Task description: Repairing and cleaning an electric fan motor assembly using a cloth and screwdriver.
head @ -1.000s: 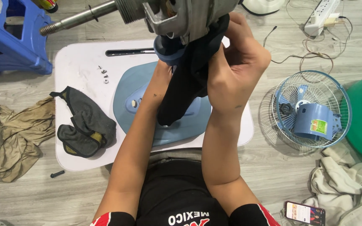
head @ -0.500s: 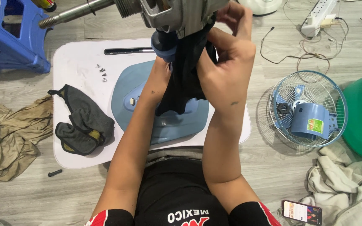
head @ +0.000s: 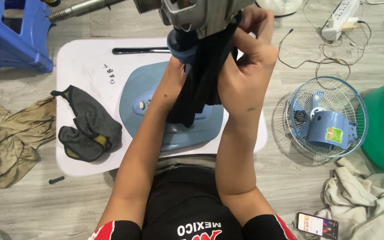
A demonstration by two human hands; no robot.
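While held above table [head: 85, 66], metal motor [head: 192, 13] shaft points left, axis near-horizontal; right hand [head: 245, 66] clenched on black cloth [head: 201, 84]; left hand [head: 176, 73] grip hidden, cannot tell.

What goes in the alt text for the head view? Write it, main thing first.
Both hands wipe a grey metal fan motor with a black cloth: the right hand grips the cloth, the left hand is under it. Below lie a blue plastic fan base on a white lap table, and a blue wire fan guard on the floor.
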